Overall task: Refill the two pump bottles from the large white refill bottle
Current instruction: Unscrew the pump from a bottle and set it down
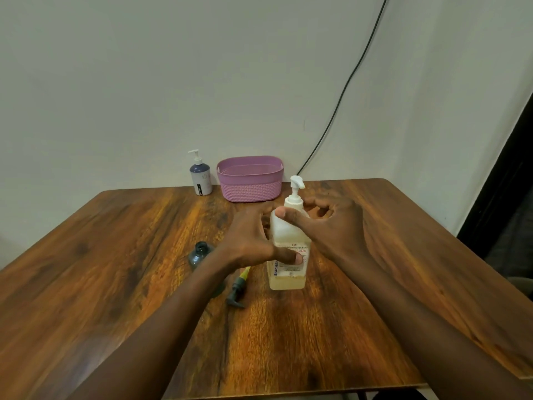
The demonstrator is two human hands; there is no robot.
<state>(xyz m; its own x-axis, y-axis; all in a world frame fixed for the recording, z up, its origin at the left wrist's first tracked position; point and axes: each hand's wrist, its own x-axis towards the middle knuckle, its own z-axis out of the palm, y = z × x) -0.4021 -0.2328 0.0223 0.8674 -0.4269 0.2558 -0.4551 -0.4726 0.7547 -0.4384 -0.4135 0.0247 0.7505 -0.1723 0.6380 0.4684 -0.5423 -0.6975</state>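
Grip on the large white refill bottle (285, 232) is two-handed. The left hand (251, 241) wraps the body with its thumb pressed on the label, and the right hand (337, 226) curls round the shoulder with its thumb just below the collar. The bottle stands upright near the middle of the worktop (115, 255), its white pump head (296, 183) still screwed on.

That head likely has to come off before pouring. The low hand should hold the body firm while the upper hand moves to the collar and twists. The walls are translucent, squarish plastic and probably flex, so a hard squeeze could push the amber liquid up.

At 9 o'clock from it, partly behind the left forearm, stands a small dark smoky bottle (201, 254), round and open at the neck. Its narrow mouth calls for a slow, thin pour. Its dark pump (238, 287), with a yellowish dip tube, lies flat at 7 o'clock.

At 11 o'clock, by the wall, stands a second pump bottle (200, 179), white below and dark blue above. A mauve woven-pattern plastic basket (251, 192) sits just beside it.
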